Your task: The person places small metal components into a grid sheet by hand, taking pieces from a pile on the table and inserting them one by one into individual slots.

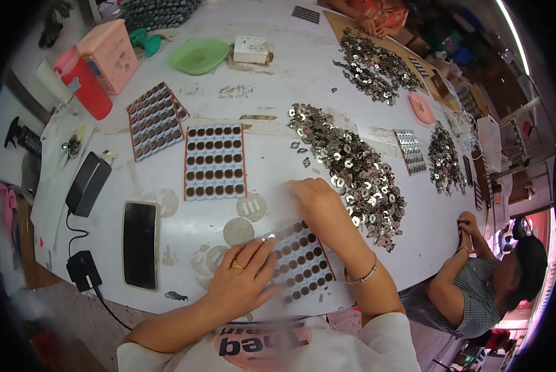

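Observation:
My left hand [244,273], with a ring on one finger, is closed at the left side of a sheet of dark round pieces in rows [306,263]. Its fingertips and thumb lie against that sheet, whose left part is blurred; a small bright glint shows at the fingertips. Over the sheet's far end is my right hand [315,198], a bracelet on its wrist. Its fingertips are smeared by motion, so what they hold cannot be made out. Just right of it spreads a long heap of small shiny metal pieces [352,167]. Another filled sheet [215,162] lies farther left.
Left stand a phone [140,245], a black device [88,185], a red bottle [85,87] and a pink bin [109,57]. A green bowl [198,56] and a white box [251,49] sit farther back. More metal heaps [377,68] lie right; one person [476,279] sits there, another at the back.

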`<act>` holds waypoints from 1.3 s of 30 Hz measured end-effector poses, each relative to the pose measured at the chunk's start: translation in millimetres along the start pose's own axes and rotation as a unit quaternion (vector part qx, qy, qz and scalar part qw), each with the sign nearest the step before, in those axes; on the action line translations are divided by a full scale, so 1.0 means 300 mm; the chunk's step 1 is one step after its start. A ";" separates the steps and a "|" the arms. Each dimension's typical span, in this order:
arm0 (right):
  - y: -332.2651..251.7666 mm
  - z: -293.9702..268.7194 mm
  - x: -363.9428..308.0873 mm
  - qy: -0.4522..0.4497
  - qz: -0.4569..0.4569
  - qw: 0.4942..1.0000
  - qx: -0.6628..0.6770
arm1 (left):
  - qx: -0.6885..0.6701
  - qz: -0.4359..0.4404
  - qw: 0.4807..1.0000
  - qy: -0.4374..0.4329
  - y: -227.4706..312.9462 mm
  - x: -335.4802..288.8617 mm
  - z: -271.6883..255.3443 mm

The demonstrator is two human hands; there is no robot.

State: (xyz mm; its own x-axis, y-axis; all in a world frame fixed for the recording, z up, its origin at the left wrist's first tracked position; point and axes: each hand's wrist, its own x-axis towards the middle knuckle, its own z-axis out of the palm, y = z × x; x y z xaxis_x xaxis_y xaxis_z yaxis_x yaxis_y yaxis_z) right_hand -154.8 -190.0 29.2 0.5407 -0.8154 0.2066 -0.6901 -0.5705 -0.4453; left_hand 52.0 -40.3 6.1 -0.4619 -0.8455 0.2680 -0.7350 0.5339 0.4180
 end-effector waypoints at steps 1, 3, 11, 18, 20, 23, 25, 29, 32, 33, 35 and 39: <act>0.012 0.001 -0.004 0.009 -0.015 1.000 -0.011 | -0.002 0.002 1.000 0.003 0.001 0.001 -0.005; 0.042 0.005 -0.020 0.004 0.007 0.999 0.048 | -0.008 0.001 1.000 0.007 -0.003 0.000 -0.006; -0.045 -0.016 -0.083 -0.074 0.185 0.895 0.398 | -0.072 -0.015 0.980 0.184 -0.041 0.008 -0.005; -0.152 0.027 -0.173 -0.140 0.168 0.819 0.530 | -0.060 0.011 0.979 0.196 -0.061 0.001 -0.028; -0.158 0.011 -0.187 -0.128 0.141 0.783 0.593 | -0.242 -0.067 0.958 0.142 -0.052 0.000 -0.044; -0.161 0.017 -0.221 -0.100 0.094 0.802 0.582 | -0.480 -0.190 0.852 0.093 -0.041 -0.012 -0.043; -0.157 0.011 -0.225 -0.107 0.100 0.793 0.591 | -0.524 -0.196 0.826 0.073 -0.040 -0.014 -0.040; -0.183 -0.003 -0.207 -0.084 0.127 0.780 0.608 | -0.636 -0.217 0.736 0.077 -0.029 -0.005 -0.030; -0.124 -0.022 -0.190 -0.055 0.196 0.777 0.595 | -0.441 -0.166 0.877 0.098 -0.012 0.007 -0.041; -0.090 -0.020 -0.184 -0.055 0.200 0.825 0.525 | -0.441 -0.166 0.876 0.099 -0.021 0.008 -0.032; -0.055 -0.029 -0.157 -0.093 0.199 0.868 0.445 | -0.120 0.047 0.983 0.132 -0.048 0.016 -0.005; -0.058 -0.021 -0.133 -0.131 0.155 0.936 0.287 | -0.007 0.001 0.998 0.068 -0.014 0.013 0.032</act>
State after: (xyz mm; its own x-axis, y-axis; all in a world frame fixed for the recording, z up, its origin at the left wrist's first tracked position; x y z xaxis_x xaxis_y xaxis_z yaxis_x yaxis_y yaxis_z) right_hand -167.3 -148.2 34.1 0.5088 -0.8378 -0.1979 -0.5015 -0.1016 -0.8592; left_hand 48.4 -45.8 -3.1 -0.3909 -0.8370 0.3829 -0.7267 0.5359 0.4298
